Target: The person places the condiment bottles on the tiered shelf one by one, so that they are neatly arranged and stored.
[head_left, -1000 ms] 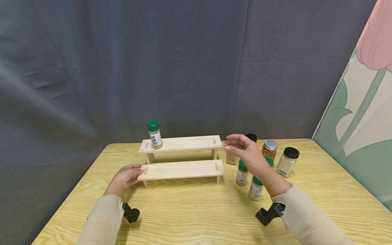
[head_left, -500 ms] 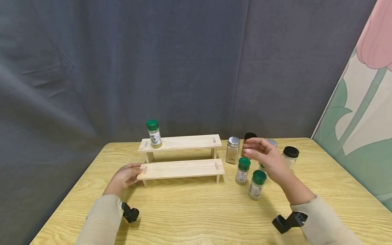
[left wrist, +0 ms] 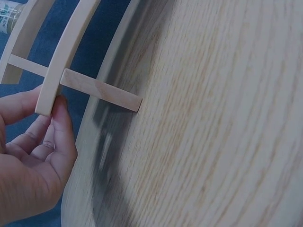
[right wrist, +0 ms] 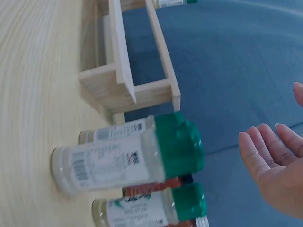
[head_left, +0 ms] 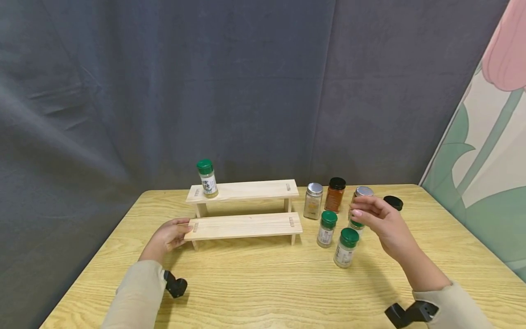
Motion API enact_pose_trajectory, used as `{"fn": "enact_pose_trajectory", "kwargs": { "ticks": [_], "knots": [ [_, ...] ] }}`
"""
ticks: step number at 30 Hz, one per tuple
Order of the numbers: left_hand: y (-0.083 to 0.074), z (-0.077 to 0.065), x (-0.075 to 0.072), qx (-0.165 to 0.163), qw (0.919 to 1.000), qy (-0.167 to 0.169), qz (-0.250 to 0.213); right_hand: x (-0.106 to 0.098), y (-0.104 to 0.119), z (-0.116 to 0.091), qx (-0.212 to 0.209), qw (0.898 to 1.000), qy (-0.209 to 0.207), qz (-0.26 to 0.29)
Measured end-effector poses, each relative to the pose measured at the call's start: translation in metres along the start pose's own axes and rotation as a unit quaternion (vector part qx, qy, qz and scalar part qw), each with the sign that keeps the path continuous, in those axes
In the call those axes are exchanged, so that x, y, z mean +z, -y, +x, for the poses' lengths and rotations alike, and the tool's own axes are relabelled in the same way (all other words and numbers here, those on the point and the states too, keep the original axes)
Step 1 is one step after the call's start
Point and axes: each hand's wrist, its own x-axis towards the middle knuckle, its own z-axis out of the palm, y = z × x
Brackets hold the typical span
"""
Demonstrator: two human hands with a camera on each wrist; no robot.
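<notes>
A two-step wooden rack [head_left: 246,225] stands on the table. My left hand [head_left: 166,236] pinches the left end of its lower shelf, thumb and fingers on either side of the board in the left wrist view. On the upper shelf's left end stands a green-capped spice jar [head_left: 208,180]. To the rack's right, my right hand [head_left: 388,226] hovers with loosely bent fingers and nothing in it, overlapping a silver-lidded jar [head_left: 364,192] and a green-capped jar [head_left: 356,225]. Two more green-capped jars, a nearer one [head_left: 344,250] and a farther one [head_left: 326,232], stand left of it.
Beside the rack stand a silver-lidded jar [head_left: 313,203] and a black-lidded jar [head_left: 334,197] with orange-red contents. Another black-lidded jar [head_left: 393,202] is mostly hidden behind my right hand. A dark curtain [head_left: 246,91] hangs behind the wooden table [head_left: 246,288].
My right hand has moved right, from beside the upper shelf to over the jars farther right, uncovering the silver-lidded and orange-red jars. My left hand stays on the lower shelf.
</notes>
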Motion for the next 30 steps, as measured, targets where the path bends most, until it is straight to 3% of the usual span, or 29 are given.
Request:
{"fn": "enact_pose_trajectory", "kwargs": {
  "ticks": [10, 30],
  "knots": [
    [0.0, 0.001, -0.001, 0.001, 1.0, 0.004, -0.009, -0.013, -0.016, -0.014, 0.041, 0.998, -0.007, -0.04],
    [0.0, 0.001, -0.001, 0.002, 1.0, -0.001, 0.008, -0.014, -0.04, -0.024, 0.112, 0.991, -0.005, -0.073]
  ]
}}
